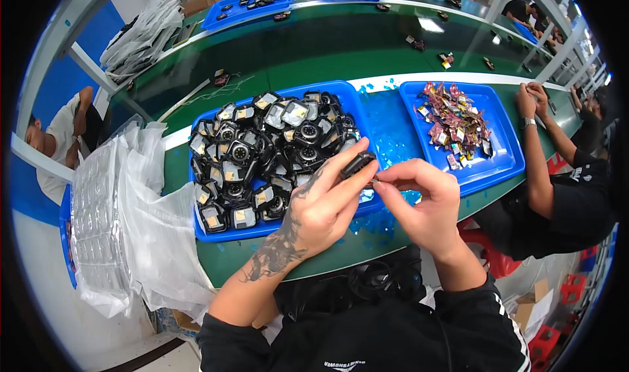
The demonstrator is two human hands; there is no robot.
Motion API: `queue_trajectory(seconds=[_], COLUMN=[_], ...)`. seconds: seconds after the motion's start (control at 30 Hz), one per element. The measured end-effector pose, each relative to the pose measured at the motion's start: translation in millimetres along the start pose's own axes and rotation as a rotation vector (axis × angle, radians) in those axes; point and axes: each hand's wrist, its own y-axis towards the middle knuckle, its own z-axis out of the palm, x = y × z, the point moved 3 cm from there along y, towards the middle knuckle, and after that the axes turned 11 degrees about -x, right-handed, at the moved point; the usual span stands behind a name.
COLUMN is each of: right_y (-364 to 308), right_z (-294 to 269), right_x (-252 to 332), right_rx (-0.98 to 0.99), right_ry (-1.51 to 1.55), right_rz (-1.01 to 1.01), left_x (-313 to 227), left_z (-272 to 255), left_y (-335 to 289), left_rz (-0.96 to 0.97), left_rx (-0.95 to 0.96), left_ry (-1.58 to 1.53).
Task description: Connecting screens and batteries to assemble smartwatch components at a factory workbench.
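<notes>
My left hand (pixel 320 213) is closed around a small black smartwatch case (pixel 357 165), which shows between its fingers. My right hand (pixel 424 200) pinches thumb and forefinger together right at the case's near edge; whatever is between those fingertips is too small to make out. Under and beyond my left hand stands a blue tray (pixel 359 110) heaped with black smartwatch cases (pixel 241 152), some showing round sensor backs and others pale inner parts. To the right, a second blue tray (pixel 508 165) holds a pile of small reddish and yellow electronic parts (pixel 452 123).
Blue film scraps (pixel 390 133) lie between the trays on the green table (pixel 314 262). Translucent plastic sheeting with moulded trays (pixel 105 221) hangs at the left edge. Behind runs a green conveyor belt (pixel 314 51) with scattered parts. A co-worker (pixel 557 195) sits close on the right.
</notes>
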Motion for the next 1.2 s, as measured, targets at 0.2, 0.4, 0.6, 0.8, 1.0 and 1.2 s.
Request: queue_trajectory(seconds=[0.2, 0.4, 0.6, 0.8, 1.0, 1.2], right_y=[1, 8, -3, -5, -1, -2], right_z=[-7, -11, -5, 3, 8, 7], right_x=[12, -3, -8, -5, -9, -15], right_rx=[0.017, 0.181, 0.145, -0.001, -0.051, -0.121], right_ry=[-0.028, 0.313, 0.415, 0.211, 0.073, 0.032], right_rz=[-0.196, 0.233, 0.192, 0.072, -0.009, -0.098], left_x=[-7, -7, 9, 13, 9, 3], left_z=[6, 2, 5, 4, 5, 7], left_y=[-5, -4, -16, -13, -11, -9], left_rz=[0.122, 0.17, -0.703, -0.819, -0.718, -0.683], left_rx=[-0.135, -0.111, 0.069, 0.111, 0.018, 0.002], left_ry=[0.109, 0.175, -0.613, -0.694, -0.694, -0.648])
